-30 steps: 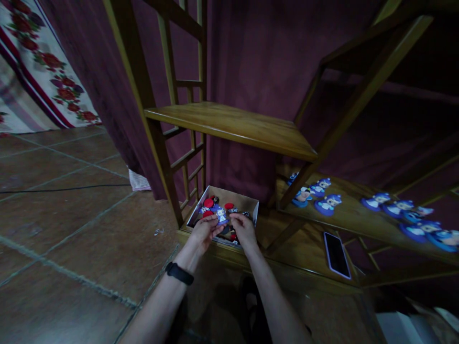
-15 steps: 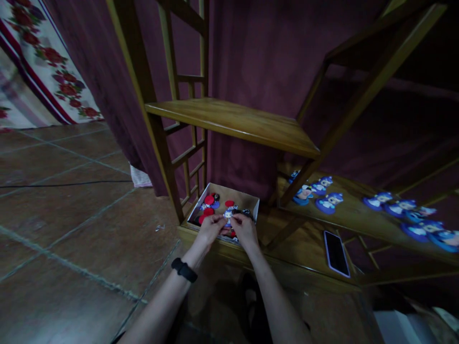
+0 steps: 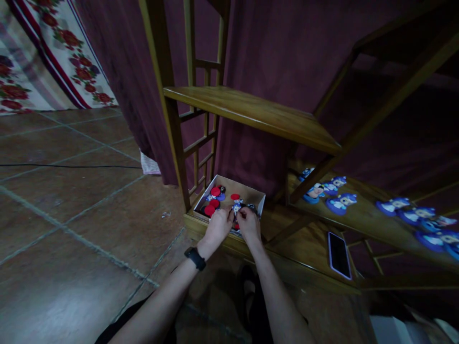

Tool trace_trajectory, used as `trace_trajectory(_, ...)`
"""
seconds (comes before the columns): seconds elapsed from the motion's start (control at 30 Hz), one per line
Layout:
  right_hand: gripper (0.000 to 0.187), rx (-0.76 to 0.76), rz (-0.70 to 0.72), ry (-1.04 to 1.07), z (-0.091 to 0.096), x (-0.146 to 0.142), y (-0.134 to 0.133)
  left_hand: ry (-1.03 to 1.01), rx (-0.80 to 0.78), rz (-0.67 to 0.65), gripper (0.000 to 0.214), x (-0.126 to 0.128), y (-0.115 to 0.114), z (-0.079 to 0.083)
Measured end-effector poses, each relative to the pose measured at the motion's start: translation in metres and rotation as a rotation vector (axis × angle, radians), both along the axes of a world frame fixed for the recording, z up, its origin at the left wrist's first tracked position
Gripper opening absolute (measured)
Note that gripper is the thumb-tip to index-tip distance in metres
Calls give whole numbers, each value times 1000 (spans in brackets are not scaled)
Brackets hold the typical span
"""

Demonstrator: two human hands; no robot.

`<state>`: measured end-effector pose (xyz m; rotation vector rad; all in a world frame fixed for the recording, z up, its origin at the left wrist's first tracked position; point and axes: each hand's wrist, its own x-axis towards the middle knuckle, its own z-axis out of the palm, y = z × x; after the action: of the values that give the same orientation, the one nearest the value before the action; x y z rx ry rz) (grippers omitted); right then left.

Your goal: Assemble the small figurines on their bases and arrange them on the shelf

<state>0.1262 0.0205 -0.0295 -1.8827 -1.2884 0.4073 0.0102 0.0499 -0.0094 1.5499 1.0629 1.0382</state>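
Observation:
Over the front of an open cardboard box (image 3: 258, 205), my left hand (image 3: 219, 225) and my right hand (image 3: 248, 223) meet around a small blue-and-white figurine (image 3: 236, 209). Fingertips of both hands close on its sides, and its lower part is hidden by them. Inside the box lie several red discs (image 3: 214, 191) along with blue, white and dark small pieces. A black band circles my left wrist.
The box stands at the left end of a low wooden shelf, under a higher board (image 3: 251, 107). Several blue figurines on round bases (image 3: 341, 204) stand to the right. A phone (image 3: 339, 255) lies on the front ledge. Tiled floor (image 3: 89, 205) spreads to the left.
The camera view has shifted, so the shelf and box appear slightly further right. Both hands stay on the figurine over the box, with the left hand turned more back-up.

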Motion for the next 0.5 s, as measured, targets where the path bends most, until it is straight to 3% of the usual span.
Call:
trace_trajectory(0.2, 21, 80, 131, 408, -9, 6, 7, -82, 75, -73, 32, -1, -2, 6)
trace_trajectory(0.33, 23, 90, 177, 670, 0, 0, 4, -25, 159, -89, 47, -3, -2, 6)
trace_trajectory(0.5, 28, 102, 148, 912, 9, -6, 0, 33, 135, -120, 46, -5, -4, 8)
